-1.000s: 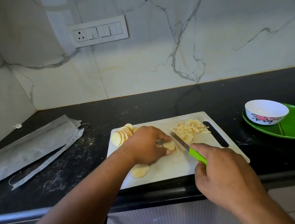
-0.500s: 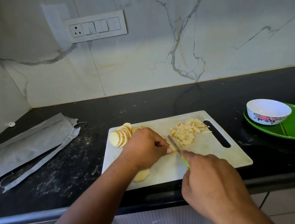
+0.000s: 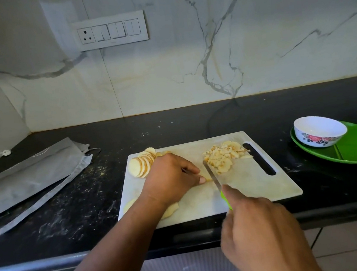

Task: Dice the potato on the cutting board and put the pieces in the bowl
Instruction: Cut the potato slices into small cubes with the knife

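- Head view: left hand (image 3: pixel 169 179) presses curled fingers on potato slices on the cutting board (image 3: pixel 253 182); only a sliver shows past its fingertips.
- Right hand (image 3: pixel 259 238) grips the green-handled knife (image 3: pixel 211 176), whose blade lies just right of those fingertips, its long axis running away from the person.
- Diced pile (image 3: pixel 222 155) lies beyond the blade, uncut slices (image 3: pixel 142 165) behind the left knuckles.
- Bowl (image 3: pixel 319 130) sits well right, nearer the knife hand, with no pieces showing in it.
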The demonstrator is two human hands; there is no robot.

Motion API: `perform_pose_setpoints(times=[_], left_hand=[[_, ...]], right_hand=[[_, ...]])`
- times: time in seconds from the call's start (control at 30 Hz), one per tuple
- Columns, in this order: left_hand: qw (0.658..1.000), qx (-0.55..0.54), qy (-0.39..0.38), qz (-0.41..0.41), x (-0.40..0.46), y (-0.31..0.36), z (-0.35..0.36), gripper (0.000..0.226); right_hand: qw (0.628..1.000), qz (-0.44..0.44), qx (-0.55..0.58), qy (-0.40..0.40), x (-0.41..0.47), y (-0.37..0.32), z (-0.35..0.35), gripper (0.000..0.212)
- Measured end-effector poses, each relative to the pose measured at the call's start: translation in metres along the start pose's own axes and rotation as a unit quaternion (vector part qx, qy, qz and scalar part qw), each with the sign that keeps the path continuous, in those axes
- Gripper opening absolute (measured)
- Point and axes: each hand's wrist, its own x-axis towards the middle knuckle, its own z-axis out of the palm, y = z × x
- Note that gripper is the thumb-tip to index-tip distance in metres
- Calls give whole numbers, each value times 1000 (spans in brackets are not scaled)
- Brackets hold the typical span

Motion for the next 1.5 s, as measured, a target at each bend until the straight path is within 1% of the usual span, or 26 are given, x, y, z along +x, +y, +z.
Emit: perform_pose_setpoints(times=[0.1,0.2,0.27,0.4,0.5,0.57,0.67,0.77,0.83,1.1,1.2,1.37,1.43,1.5], left_hand=[[1000,19,-20,13,-2,-1,-1,7],[998,49,-31,19,-2,-1,-2,11],[998,49,-26,21,-1,-2,-1,11],[999,41,-30,15,2,-4,0,11],[999,27,-27,10,2,-6,1,9],[1000,14,-24,5,2,-7,1,8],[1000,-21,-13,-12,0,-6,1,7],[998,-54,12,-35,-1,-7,1,10],[998,-53,11,-30,-1,-8,1,11],[998,-48,-19,-25,2,-8,-1,13],[998,-52,-31,-33,4,-7,-1,13],[997,-54,-31,-37,4,-4,0,12],[997,-66,-22,-45,3,-4,0,12],[995,-77,-13,-53,3,-4,-1,14]], right_hand=[[1000,-3,-7,3,12,-7,9,55],[1000,-5,0,-7,13,-7,12,57],[1000,-9,4,-25,5,-3,10,60],[995,-13,12,-93,-16,6,-1,67],[993,2,20,-112,-20,10,-8,66],[994,9,24,-104,-18,8,-14,66],[998,-5,15,-58,-10,4,-24,62],[1000,-9,-5,-4,2,-3,-16,57],[1000,-5,-14,10,9,-8,-5,56],[1000,-7,6,7,14,-8,15,56],[1000,-12,3,-19,8,-6,15,61],[996,-20,26,-85,-11,1,8,74],[996,-11,22,-81,-14,2,5,70],[999,-4,20,-49,-13,-1,1,66]])
